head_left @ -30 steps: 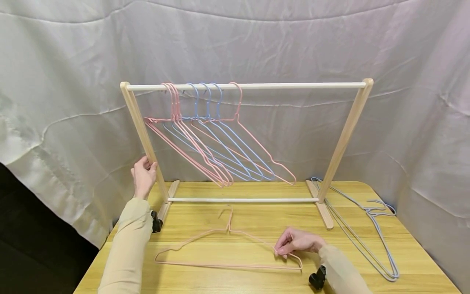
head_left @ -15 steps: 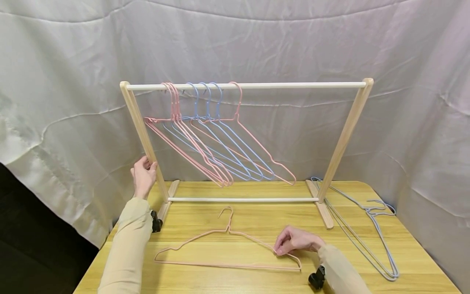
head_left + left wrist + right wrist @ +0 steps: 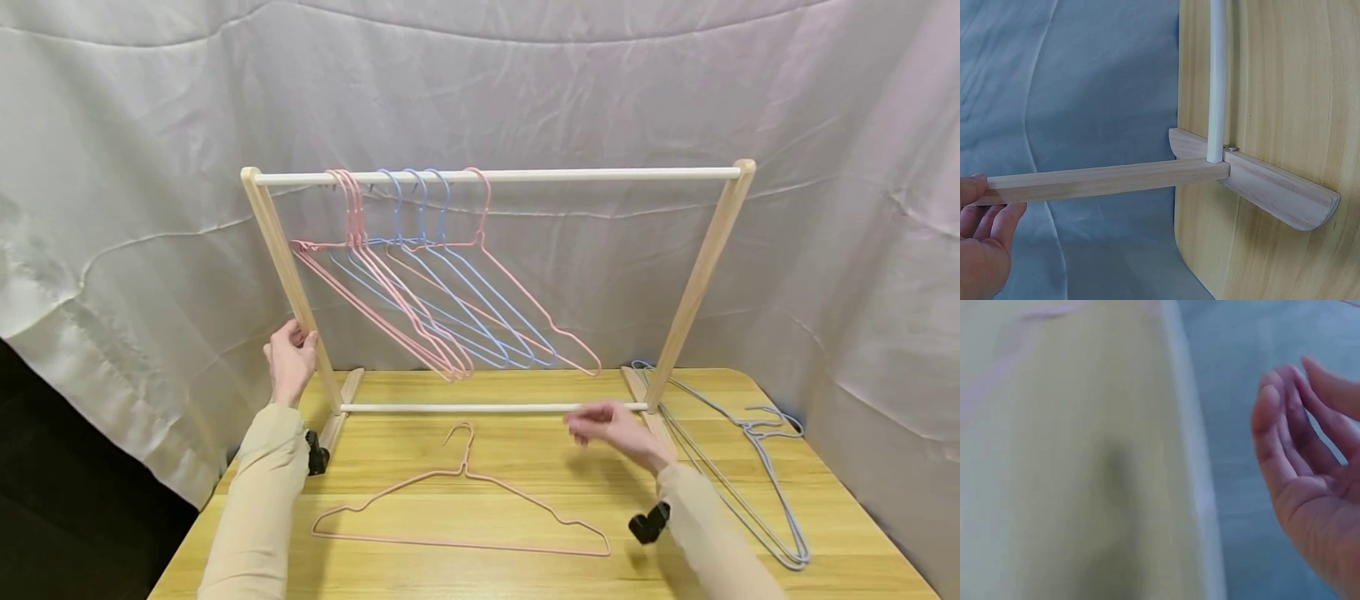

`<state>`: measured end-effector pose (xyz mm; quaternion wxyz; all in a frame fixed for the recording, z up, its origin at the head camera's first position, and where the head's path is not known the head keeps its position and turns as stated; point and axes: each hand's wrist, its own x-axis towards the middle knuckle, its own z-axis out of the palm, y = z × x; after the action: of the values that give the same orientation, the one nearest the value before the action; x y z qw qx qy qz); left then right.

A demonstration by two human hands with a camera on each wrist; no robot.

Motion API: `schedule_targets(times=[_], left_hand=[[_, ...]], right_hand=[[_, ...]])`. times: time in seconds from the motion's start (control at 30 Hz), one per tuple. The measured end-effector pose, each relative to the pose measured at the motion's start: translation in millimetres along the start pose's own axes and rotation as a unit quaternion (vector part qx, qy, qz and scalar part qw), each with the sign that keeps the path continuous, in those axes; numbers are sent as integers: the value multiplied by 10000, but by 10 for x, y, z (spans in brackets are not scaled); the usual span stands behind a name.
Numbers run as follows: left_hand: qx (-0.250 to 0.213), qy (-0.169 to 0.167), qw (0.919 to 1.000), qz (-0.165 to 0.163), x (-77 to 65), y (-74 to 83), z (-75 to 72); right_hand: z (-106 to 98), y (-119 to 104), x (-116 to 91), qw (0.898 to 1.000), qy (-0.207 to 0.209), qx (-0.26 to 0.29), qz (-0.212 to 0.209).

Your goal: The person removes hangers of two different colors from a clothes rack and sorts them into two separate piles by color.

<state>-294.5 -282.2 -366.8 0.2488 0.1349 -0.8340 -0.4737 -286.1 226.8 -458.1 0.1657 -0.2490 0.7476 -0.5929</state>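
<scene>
My left hand (image 3: 291, 358) holds the left wooden post (image 3: 279, 250) of a small clothes rack. In the left wrist view, thumb and fingers lie on either side of that post (image 3: 1104, 182). A pink hanger (image 3: 462, 546) lies flat on the table in front of the rack, hook toward the lower bar. Above and right of it, apart from it, is my right hand (image 3: 615, 429), near the lower white bar (image 3: 450, 408). The right wrist view shows its fingers (image 3: 1266, 437) loosely bent, thumb apart, with nothing between them.
Several pink hangers (image 3: 357, 212), several blue hangers (image 3: 399, 208) and a single pink hanger (image 3: 487, 200) hang from the upper bar (image 3: 615, 175). Blue hangers (image 3: 776, 483) lie on the table beside the right foot. Grey cloth (image 3: 480, 92) hangs behind the rack.
My right hand has let go of the pink hanger's right arm and moved up and away toward the rack. The hanger now lies flat. My left hand stays on the post.
</scene>
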Motion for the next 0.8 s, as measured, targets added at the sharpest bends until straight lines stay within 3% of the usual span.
schedule_targets(times=[0.13, 0.27, 0.37, 0.5, 0.63, 0.8], left_hand=[[15, -13, 10000, -21, -1, -4, -7], [11, -9, 10000, 32, -2, -9, -7], [-22, 4, 10000, 38, 2, -15, -5], [-20, -21, 10000, -18, -2, -14, -5], [18, -43, 10000, -1, 1, -10, -4], [42, 76, 9998, 174, 11, -21, 4]], right_hand=[[-142, -436, 181, 9903, 699, 841, -862], [-185, -833, 316, 9685, 702, 1862, -1498], [-181, -1043, 380, 9642, 400, 2194, -1436], [-145, -1203, 422, 9726, 47, 1979, -1215], [-110, -1253, 438, 9775, -14, 1712, -1231], [-86, -1271, 446, 9719, -255, 2041, -1148]])
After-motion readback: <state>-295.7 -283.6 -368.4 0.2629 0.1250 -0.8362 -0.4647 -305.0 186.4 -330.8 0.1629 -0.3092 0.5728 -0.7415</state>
